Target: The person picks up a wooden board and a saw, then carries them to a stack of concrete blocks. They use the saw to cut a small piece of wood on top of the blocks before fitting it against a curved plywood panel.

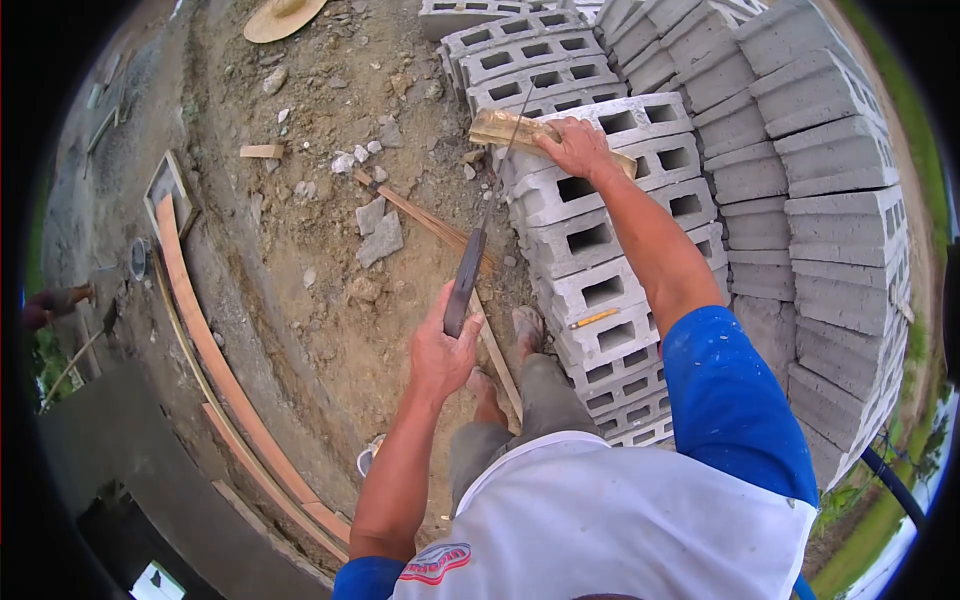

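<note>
My left hand (445, 350) grips the dark handle of a long machete (478, 235), whose thin blade runs up to a piece of pale wood (510, 128). The wood lies on top of a stack of grey hollow concrete blocks (600, 290). My right hand (575, 148) presses down on the wood's right end and holds it against the top block. The blade's tip meets the wood near its left part. My feet stand on the dirt beside the stack.
More grey blocks (810, 150) are piled at the right and back. Thin wood strips (430, 222) and stone rubble (378, 238) lie on the dirt. A curved wooden form (205, 345) runs along the left, beside a concrete slab. A straw hat (282, 17) lies at the top.
</note>
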The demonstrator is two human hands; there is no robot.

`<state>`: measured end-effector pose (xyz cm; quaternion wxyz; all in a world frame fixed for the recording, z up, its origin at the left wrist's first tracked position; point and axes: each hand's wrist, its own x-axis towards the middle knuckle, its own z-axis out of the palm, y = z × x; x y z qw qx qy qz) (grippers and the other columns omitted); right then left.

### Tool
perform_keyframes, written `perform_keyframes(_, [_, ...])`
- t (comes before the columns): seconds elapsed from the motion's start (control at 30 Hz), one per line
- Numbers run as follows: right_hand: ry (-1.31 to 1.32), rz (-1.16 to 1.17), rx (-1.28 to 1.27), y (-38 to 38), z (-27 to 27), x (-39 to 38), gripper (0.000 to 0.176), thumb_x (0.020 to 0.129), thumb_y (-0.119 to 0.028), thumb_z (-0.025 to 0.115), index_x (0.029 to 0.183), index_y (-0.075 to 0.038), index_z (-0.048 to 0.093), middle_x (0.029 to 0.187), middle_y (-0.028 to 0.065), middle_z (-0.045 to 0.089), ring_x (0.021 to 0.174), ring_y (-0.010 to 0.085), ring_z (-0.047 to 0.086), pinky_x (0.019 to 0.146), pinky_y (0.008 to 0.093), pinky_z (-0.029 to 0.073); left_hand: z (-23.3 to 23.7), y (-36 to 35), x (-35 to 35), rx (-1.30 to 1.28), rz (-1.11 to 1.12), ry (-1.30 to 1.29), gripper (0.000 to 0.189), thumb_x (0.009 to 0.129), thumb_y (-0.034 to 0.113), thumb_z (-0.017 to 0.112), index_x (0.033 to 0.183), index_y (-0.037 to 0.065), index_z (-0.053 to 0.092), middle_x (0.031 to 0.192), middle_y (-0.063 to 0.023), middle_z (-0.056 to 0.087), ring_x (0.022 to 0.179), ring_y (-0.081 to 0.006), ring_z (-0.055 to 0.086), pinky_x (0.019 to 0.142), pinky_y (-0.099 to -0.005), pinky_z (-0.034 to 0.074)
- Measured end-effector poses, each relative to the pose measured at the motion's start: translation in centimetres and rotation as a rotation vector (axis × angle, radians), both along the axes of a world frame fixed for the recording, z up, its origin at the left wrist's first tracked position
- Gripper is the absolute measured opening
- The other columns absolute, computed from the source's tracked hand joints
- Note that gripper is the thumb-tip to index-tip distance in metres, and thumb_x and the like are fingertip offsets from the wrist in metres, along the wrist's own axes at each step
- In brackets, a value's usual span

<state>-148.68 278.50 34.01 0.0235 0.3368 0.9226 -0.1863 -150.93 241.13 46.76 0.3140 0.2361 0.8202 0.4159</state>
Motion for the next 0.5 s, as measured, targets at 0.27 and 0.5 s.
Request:
perform_keyframes(0.27, [-0.09,-0.213,0.033,-2.2,0.6,-3.0,0.056,0.093,-0.05,0.039,0.121,-0.007,0.062,0.122,0.0181,0.062,0.112,0.0368,0.059,0.097,0.056,0.04,-0.9,1.4,-0.4,0.044,-0.026,0.053,0.052,0.085,0.013,0.072,0.132,0.003,0.054,0.066,-0.0055,0.049,0.057,-0.0114,0.046,0.057,-0.0283,0.043])
perform_keyframes(0.5, [-0.14,-0.244,0.057,-2.2,0.9,-3.2,0.057,0.092,-0.05,0.039,0.121,-0.005,0.059,0.119,0.0192,0.063,0.111,0.0357,0.06,0.096,0.0542,0.041,-2.3,2.0,0.9,-0.04,-0.059,0.008,0.056,0.086,0.016,0.071,0.136,0.002,0.05,0.1,-0.0246,0.068,0.09,-0.0322,0.07,0.074,-0.0385,0.053])
